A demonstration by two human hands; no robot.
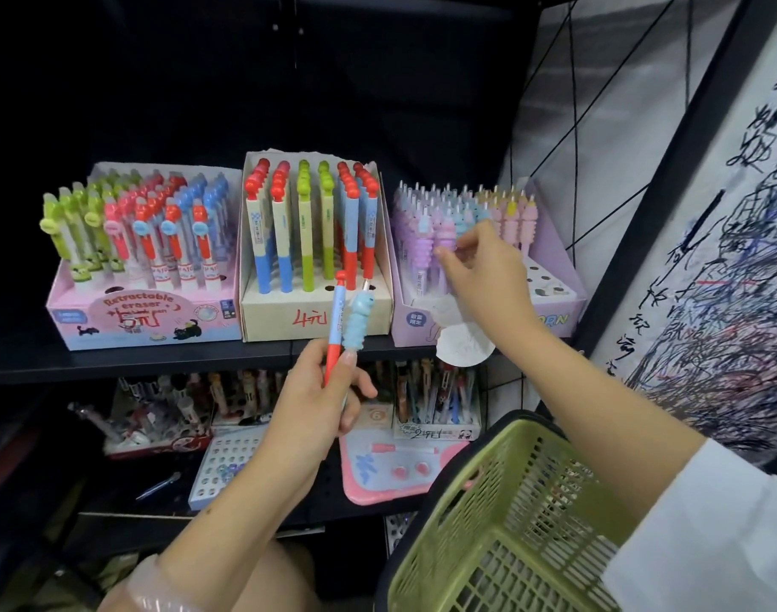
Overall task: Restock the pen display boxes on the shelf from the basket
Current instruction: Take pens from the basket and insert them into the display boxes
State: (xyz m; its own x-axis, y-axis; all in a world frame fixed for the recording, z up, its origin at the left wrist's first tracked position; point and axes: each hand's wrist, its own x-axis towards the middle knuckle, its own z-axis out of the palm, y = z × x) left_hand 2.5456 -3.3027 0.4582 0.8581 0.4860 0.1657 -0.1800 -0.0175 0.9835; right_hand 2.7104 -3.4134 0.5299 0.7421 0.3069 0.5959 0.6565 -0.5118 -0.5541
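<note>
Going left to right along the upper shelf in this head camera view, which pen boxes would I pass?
Pink retractable eraser box → beige cardboard box marked 4 → lilac box, where the right hand is reaching among the pastel pens.

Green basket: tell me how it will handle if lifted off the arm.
The basket looks like thin plastic lattice, so probably light and slightly flexible. It appears nearly empty, so likely easy to swing or tip. Its open mesh could let slim pens poke through.
</note>
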